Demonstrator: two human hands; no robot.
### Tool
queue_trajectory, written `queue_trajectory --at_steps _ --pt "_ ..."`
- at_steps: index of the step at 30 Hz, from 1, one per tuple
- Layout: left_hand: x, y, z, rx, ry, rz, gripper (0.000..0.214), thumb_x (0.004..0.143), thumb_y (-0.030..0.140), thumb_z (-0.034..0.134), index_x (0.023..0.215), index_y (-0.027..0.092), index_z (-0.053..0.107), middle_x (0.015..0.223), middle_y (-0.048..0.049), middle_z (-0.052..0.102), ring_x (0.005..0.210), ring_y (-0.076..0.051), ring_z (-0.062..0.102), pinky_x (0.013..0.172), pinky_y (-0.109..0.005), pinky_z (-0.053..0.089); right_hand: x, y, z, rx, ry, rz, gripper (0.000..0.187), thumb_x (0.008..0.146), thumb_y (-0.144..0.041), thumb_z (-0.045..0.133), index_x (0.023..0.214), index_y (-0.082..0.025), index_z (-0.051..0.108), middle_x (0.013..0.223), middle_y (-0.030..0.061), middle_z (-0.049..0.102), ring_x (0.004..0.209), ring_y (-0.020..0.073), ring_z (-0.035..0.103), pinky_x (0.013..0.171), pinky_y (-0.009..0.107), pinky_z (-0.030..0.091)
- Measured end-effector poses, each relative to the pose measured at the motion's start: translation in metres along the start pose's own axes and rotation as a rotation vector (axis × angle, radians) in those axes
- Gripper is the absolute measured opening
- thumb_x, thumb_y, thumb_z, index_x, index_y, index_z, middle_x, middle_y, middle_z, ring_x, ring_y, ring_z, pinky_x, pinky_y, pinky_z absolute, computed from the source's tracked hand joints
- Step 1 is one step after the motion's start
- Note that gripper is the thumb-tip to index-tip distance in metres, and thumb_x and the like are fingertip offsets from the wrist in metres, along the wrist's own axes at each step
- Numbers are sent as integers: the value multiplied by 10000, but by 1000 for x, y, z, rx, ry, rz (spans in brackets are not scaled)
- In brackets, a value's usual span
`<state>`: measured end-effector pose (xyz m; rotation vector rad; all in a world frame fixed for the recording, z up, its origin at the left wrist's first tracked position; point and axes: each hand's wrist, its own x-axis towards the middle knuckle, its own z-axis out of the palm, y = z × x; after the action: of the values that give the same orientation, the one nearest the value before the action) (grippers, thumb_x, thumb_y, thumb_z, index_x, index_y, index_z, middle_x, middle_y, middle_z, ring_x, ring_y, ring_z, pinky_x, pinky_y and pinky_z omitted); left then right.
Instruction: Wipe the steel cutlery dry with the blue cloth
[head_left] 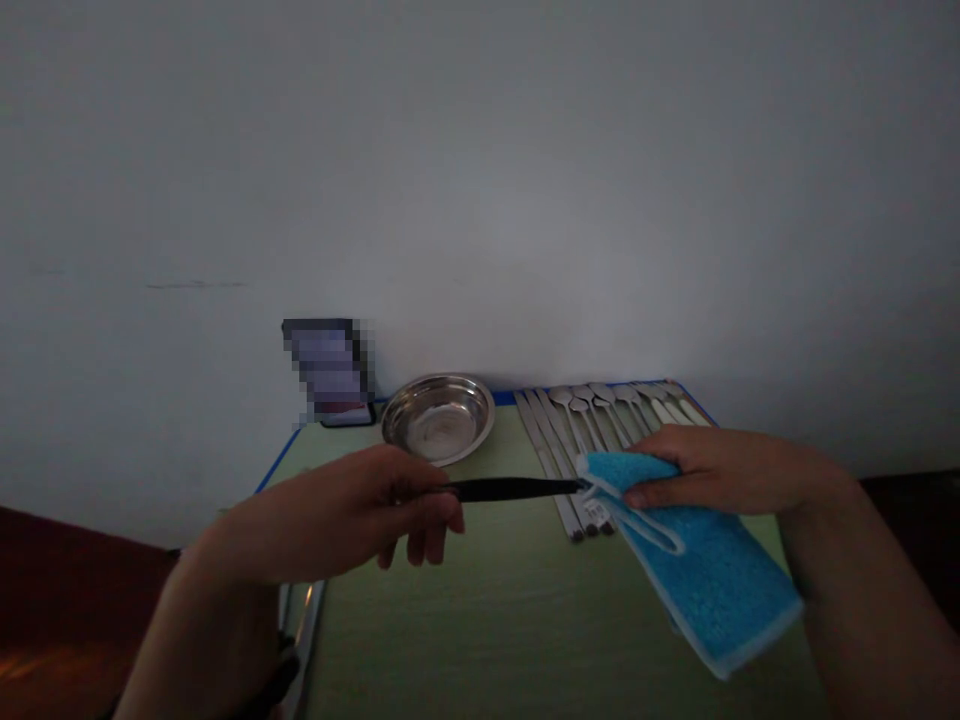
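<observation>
Left hand (409, 510) pinches black utensil (517, 489) | right hand (712, 470) grips cloth (720, 580) at its far end (tip hidden from me) | utensil held over counter (450, 640), near knives (555, 450) | seemingly wiping | next stroke calls for a steady left grip

I count one left hand (397, 512) and one right hand (720, 472), one black handle (517, 489), one blue cloth (724, 590), one steel bowl (441, 437), one screen (326, 365) and one table (487, 620); three long flat utensils (559, 457), at least four spoons (561, 397) (overlapping, so I can't be surer) and at least two pale handles (661, 412).
</observation>
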<state>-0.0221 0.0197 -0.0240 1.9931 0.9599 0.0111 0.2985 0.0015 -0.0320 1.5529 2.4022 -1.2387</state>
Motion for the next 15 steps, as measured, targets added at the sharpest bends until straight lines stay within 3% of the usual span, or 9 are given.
queue_trajectory --at_steps 4,9,12,15 --pt "2 11 6 112 22 -57 365 895 438 433 840 189 695 775 -11 703 674 -113 642 580 -164 494 12 -13 9 -73 -25 -90 428 815 -539 473 873 -156 657 789 46 647 721 169 607 620 256 442" --pt "16 25 15 23 -171 4 406 927 363 360 822 150 689 756 -43 719 675 -127 655 531 -161 473 28 -31 26 -57 -54 -234 388 849 -486 450 885 -160 658 738 26 639 650 128 575 583 228 408" --pt "19 24 16 -29 -125 7 373 923 355 372 840 144 668 736 -39 718 672 -121 660 499 -142 454 33 -30 28 -31 -54 -272 379 852 -481 452 873 -161 655 736 21 638 652 120 573 586 220 406" --pt "12 15 11 -42 -59 4 345 909 377 411 816 159 662 704 -15 710 656 -109 652 489 -133 444 31 -20 24 -43 -38 -215 411 839 -514 452 853 -153 650 737 30 637 659 130 580 582 226 416"
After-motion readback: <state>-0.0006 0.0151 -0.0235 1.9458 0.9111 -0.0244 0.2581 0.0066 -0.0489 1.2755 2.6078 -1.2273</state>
